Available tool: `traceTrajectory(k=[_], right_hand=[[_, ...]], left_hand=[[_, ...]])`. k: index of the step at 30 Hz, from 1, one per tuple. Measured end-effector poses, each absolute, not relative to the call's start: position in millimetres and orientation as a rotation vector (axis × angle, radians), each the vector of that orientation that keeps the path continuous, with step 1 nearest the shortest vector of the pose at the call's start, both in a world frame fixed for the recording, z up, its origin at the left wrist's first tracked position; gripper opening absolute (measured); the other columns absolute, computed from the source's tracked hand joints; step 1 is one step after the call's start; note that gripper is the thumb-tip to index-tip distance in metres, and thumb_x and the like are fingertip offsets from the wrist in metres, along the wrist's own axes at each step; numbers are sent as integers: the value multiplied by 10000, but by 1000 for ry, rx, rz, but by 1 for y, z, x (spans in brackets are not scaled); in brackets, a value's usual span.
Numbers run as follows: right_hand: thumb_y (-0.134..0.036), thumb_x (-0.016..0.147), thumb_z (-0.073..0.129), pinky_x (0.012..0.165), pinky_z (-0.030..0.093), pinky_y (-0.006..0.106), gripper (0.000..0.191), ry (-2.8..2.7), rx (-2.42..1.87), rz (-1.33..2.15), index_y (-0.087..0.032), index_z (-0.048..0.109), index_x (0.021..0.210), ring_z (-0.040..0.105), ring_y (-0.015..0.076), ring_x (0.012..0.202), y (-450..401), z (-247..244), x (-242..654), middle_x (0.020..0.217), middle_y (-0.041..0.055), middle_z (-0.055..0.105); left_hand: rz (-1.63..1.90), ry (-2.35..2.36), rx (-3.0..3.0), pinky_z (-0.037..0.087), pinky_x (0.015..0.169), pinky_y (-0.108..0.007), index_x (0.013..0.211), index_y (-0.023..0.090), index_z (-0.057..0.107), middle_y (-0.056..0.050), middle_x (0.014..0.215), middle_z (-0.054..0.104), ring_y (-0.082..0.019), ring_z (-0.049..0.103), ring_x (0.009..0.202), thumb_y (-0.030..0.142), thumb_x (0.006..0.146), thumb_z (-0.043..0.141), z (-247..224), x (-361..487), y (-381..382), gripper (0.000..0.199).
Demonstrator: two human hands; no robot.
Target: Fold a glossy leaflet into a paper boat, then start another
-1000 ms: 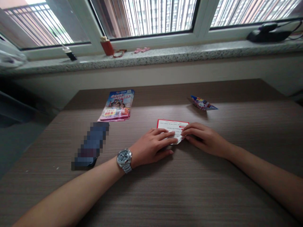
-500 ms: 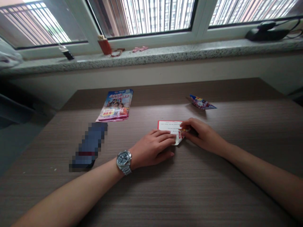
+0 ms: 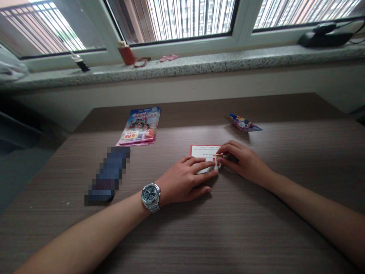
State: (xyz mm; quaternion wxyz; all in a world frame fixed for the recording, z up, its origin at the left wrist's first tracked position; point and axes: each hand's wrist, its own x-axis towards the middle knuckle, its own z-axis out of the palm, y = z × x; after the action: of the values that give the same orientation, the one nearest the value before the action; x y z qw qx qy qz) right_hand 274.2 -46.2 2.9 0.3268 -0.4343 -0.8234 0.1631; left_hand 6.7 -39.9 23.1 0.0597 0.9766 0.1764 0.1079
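Observation:
A white paper with a red edge lies on the brown table, partly hidden under my fingers. My left hand, with a silver watch on its wrist, rests flat over the paper's near left part, fingers spread. At the paper's right side, my right hand pinches a folded part of it between thumb and fingers. A folded colourful paper piece stands farther back, beyond my right hand.
At the back left is a stack of printed flyers. Nearer on the left lies a dark blurred-out object. The stone windowsill behind the table holds a red item and a black device.
My left hand's fingers have slid slightly to the right, toward the folded part of the paper. My right hand keeps its pinch with hardly any shift.

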Motion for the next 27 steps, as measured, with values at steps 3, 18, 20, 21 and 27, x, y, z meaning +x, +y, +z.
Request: traceTrajectory(k=[3,18,20,21,27], right_hand=[[-286,981,611,755,545,343,122,-2146,-1110,428,-226,646,1081,663,216,880,-46,1,276,1006,80,662],[-219,998,587,1058,521,488,324,-2392,-936,280,-248,645,1315,594,280,1285,-51,-5,287,1361,135,641],[-222,998,587,1091,501,497,355,-2413,-936,292,-249,626,1350,570,281,1323,-50,-6,287,1407,131,622],[-223,999,585,1104,492,500,366,-2421,-938,297,-251,618,1363,563,280,1336,-50,-6,287,1429,128,612],[-226,1005,571,1132,472,513,382,-2450,-961,302,-255,610,1384,569,280,1344,-50,-7,287,1458,118,604]], left_hand=[[332,539,2954,436,1114,-496,1468,261,525,-48,1555,506,-297,527,1360,457,1050,473,22,6,-40,465],[352,579,2948,477,1117,-465,1458,213,532,-113,1496,557,-278,583,1317,429,1047,490,20,5,-39,466],[361,574,2953,476,1118,-463,1452,209,537,-114,1492,559,-280,583,1315,423,1045,497,20,5,-39,462],[367,568,2954,471,1123,-462,1456,209,532,-112,1491,562,-279,578,1322,421,1045,498,19,5,-39,464],[361,544,2948,450,1139,-468,1470,201,516,-106,1500,558,-275,543,1362,422,1054,478,18,5,-38,473]])
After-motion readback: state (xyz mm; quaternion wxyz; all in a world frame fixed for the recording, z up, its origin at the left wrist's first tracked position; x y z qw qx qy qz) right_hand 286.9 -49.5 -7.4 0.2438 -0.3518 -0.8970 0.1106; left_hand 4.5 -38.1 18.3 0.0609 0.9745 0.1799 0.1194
